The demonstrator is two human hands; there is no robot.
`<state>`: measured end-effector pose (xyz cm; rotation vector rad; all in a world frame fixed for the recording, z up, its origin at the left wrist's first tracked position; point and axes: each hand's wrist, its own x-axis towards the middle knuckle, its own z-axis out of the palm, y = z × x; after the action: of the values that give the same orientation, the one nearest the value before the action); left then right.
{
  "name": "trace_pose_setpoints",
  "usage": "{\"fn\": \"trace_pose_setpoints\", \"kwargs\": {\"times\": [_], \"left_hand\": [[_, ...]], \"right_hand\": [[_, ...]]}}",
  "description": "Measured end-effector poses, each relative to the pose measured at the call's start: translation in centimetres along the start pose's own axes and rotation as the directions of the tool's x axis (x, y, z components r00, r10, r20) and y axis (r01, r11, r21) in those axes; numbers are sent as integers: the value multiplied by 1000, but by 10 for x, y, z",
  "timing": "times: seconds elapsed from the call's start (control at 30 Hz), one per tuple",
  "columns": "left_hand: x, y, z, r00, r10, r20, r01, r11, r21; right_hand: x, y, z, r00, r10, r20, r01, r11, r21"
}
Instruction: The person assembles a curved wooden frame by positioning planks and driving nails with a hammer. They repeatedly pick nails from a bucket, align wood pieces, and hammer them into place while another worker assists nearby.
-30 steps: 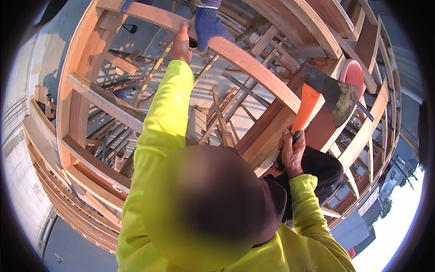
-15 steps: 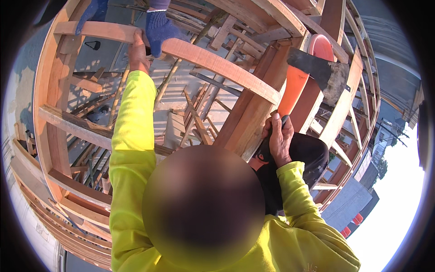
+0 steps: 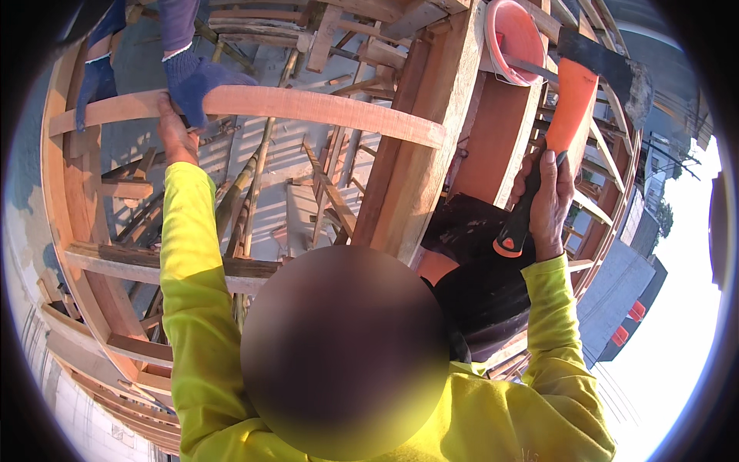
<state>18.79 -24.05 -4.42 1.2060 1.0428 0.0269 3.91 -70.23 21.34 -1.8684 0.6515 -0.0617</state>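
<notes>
A hatchet (image 3: 574, 104) with an orange and black handle and a dark head is gripped in my right hand (image 3: 551, 192), raised at the right with the head upward. My left hand (image 3: 177, 138) wraps round a reddish wooden board (image 3: 331, 109) that spans the frame from left to right. Another person's blue-gloved hand (image 3: 192, 86) is on the same board beside my left hand, and their other gloved hand (image 3: 95, 81) is at its left end. The board's right end lies over a thick upright-looking timber beam (image 3: 431, 115).
A pink bucket (image 3: 493, 35) stands on the framing behind the hatchet. Below the frame, bamboo poles (image 3: 258, 185) and loose timber lie over a sunlit floor. A lower crosspiece (image 3: 138, 260) joins the left timber (image 3: 63, 185). Buildings and bright sky show at the right.
My right hand has lifted the hatchet up and right, away from the beam. In view, the board, my left hand and the gloved hands sit farther left and lower.
</notes>
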Motion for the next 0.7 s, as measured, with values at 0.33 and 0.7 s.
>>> {"fn": "trace_pose_setpoints", "kwargs": {"times": [0.33,0.7], "left_hand": [[0,-1,7,999,34,30,-34,999,1],[15,-8,-7,999,34,22,-34,999,-23]], "right_hand": [[59,25,-26,966,106,234,-50,971,-233],[120,36,-18,604,607,516,82,597,-798]]}}
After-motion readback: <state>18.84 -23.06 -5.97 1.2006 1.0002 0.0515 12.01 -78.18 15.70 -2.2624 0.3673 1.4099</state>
